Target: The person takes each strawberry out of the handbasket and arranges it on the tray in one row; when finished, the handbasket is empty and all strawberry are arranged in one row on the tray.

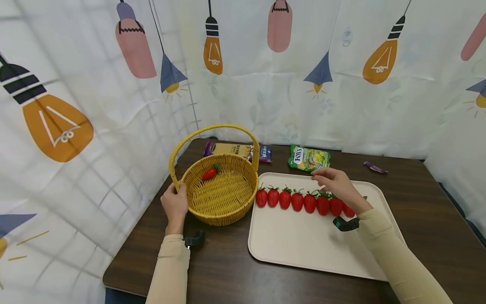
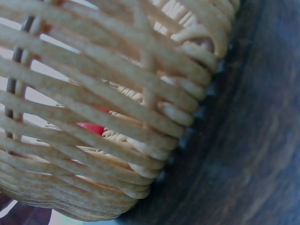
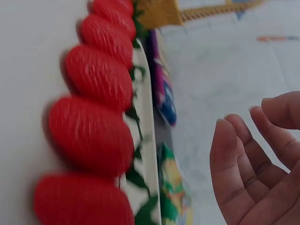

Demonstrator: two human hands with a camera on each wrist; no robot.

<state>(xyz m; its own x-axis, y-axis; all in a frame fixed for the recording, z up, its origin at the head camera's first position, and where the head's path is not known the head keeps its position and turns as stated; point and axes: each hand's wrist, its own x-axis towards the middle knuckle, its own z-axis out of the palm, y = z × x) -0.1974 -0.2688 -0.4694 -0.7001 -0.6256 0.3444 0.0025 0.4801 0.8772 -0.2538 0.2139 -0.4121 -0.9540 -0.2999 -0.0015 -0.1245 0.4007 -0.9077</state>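
Note:
A yellow wicker basket [image 1: 218, 217] with a tall arched handle stands on the left of the table. At its left side my left hand [image 1: 176, 207] grips the rim by the foot of the handle. One red strawberry [image 1: 209, 173] lies inside; through the weave [image 2: 154, 101] in the left wrist view, a bit of red [image 2: 93, 128] shows. My right hand [image 1: 338, 185] hovers over a row of several strawberries [image 1: 297, 202] on a cream tray [image 1: 296, 240]. Its fingers [image 3: 225, 159] are apart from the thumb and hold nothing, and its forearm hides the row's right end.
Behind the basket lies a purple-and-yellow snack packet [image 1: 231, 149]. A green FOX'S candy bag [image 1: 309, 158] is beyond the tray's back edge. A small purple wrapped sweet [image 1: 376, 167] rests at the back right of the dark wooden table [image 1: 429, 236]. Patterned curtains [image 1: 247, 97] hang behind.

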